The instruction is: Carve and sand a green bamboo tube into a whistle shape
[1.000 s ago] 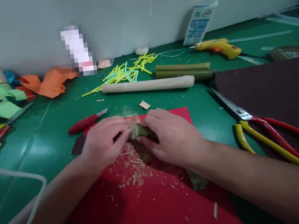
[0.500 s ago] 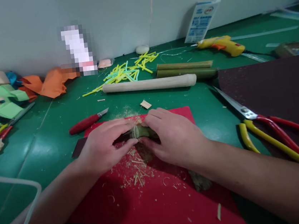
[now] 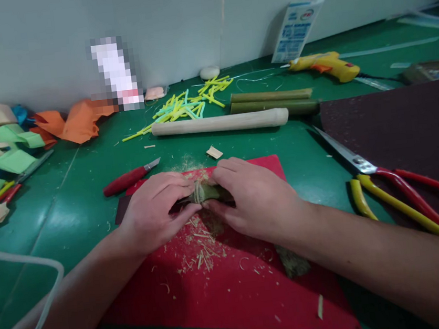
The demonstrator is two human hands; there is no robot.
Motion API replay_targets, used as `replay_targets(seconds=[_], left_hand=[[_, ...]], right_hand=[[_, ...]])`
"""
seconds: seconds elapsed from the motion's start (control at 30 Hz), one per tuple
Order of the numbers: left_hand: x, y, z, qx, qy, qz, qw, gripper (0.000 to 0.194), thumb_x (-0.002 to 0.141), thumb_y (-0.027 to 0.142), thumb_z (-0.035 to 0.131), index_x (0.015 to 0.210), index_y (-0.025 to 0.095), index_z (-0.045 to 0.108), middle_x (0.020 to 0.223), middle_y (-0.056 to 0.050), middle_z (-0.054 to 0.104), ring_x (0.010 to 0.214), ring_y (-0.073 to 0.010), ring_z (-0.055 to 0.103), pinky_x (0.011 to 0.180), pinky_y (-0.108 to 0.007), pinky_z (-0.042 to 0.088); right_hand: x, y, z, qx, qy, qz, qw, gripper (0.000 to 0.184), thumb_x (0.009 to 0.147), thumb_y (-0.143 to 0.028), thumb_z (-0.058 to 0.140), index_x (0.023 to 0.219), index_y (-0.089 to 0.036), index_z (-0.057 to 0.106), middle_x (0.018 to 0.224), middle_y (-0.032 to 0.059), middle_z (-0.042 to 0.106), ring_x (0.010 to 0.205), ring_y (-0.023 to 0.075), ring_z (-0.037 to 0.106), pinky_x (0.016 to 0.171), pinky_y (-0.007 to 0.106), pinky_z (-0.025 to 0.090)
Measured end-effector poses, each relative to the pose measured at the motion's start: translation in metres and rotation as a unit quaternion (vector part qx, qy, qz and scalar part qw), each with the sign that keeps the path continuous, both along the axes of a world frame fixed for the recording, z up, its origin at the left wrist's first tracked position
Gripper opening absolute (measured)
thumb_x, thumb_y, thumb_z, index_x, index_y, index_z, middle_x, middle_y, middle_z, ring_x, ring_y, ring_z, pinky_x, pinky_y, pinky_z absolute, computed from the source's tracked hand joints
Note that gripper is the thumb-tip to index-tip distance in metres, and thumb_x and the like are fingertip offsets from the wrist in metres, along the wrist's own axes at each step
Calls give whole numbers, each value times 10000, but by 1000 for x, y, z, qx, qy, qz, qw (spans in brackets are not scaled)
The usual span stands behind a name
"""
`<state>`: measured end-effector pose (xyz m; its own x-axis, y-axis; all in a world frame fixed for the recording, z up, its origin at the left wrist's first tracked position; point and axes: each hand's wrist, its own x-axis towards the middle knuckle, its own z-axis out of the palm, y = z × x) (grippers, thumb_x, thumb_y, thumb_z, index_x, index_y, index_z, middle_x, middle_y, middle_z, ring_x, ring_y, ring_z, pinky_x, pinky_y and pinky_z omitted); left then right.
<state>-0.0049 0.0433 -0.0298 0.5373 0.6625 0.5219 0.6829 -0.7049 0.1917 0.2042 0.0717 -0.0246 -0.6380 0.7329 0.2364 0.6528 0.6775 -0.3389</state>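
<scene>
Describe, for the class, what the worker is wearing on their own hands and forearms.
Nothing visible: left hand and right hand show no gloves or rings, and both forearms show no sleeve or watch. A whitish cord loops by the left forearm.

Green bamboo piece (image 3: 210, 192), frame centre: right end concealed by right hand (image 3: 257, 197). Pale object (image 3: 116, 70), upper left: pixelated, unidentifiable. Packet (image 3: 292, 32), upper right: small print illegible. Scissors (image 3: 358, 163): handles cut by right edge.
</scene>
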Motion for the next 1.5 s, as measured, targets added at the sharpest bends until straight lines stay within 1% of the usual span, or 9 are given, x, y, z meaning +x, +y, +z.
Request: replay_targets(seconds=[0.13, 0.33, 0.5, 0.6, 0.7, 0.9, 1.07, 1.3, 1.5], left_hand=[[-1, -1, -1, -24, 17, 27, 999, 271, 852, 290, 673, 1081, 144, 654, 1062, -103, 725, 1034, -243, 670, 939, -406, 545], [-2, 2, -1, -58, 2, 25, 998, 300, 842, 320, 682, 1091, 154, 654, 1077, -98, 723, 1051, -245, 667, 962, -412, 534], [-3, 1, 7, -76, -15, 3, 997, 177, 880, 257, 633, 1024, 164, 678, 1065, -79, 732, 1058, -214, 666, 947, -357, 532], [-3, -2, 10, -60, 2, 5, 998, 170, 900, 224, 593, 1036, 172, 681, 1049, -66, 742, 996, -200, 695, 902, -327, 548], [-5, -3, 9, -43, 13, 1, 999, 178, 894, 215, 592, 1047, 184, 676, 1072, -64, 737, 998, -204, 696, 906, -337, 548], [-10, -4, 6, -103, -23, -12, 994, 225, 882, 173, 583, 1091, 204, 661, 1176, -77, 698, 1129, -228, 641, 997, -398, 513], [-12, -3, 4, -145, -63, -17, 987, 220, 899, 153, 573, 1088, 194, 678, 1196, -74, 685, 1133, -192, 634, 1004, -330, 506], [-11, -2, 4, -159, -56, -9, 986, 211, 889, 213, 603, 1092, 207, 663, 1238, -79, 661, 1166, -221, 612, 1012, -381, 490], [-12, -2, 3, -164, -55, -16, 985, 257, 885, 218, 610, 1139, 200, 642, 1224, -78, 670, 1156, -215, 616, 1010, -352, 483]], right_hand=[[0, 1, 0, -3, 13, 3, 1000, 99, 853, -270, 569, 827, -174, 567, 838, 55, 590, 812, 206, 520, 667, 319, 376], [1, 1, -2, 9, 6, 6, 1000, 109, 847, -280, 577, 813, -180, 551, 845, 51, 586, 817, 207, 522, 664, 318, 370], [1, 0, -1, 9, 7, 1, 1000, 119, 845, -294, 586, 802, -190, 544, 826, 43, 583, 787, 197, 520, 640, 308, 364], [0, -1, -2, 18, 8, 3, 1000, 122, 843, -301, 593, 804, -195, 547, 828, 42, 587, 781, 192, 522, 612, 296, 351], [0, -2, -3, 29, 8, -1, 1000, 135, 848, -316, 589, 795, -200, 546, 812, 38, 582, 757, 187, 518, 576, 292, 326], [-1, -1, -5, 40, 12, 0, 999, 142, 851, -327, 583, 795, -202, 545, 801, 32, 572, 741, 183, 508, 569, 292, 314], [0, -1, -5, 46, 12, 3, 999, 131, 847, -315, 582, 804, -195, 552, 796, 34, 566, 737, 184, 504, 554, 296, 298], [0, -1, -4, 36, 8, 8, 999, 137, 853, -319, 577, 792, -201, 545, 798, 29, 564, 747, 184, 499, 576, 300, 310], [1, 0, -4, 42, 11, 7, 999, 132, 838, -305, 595, 787, -198, 537, 798, 25, 557, 747, 181, 494, 565, 295, 299]])
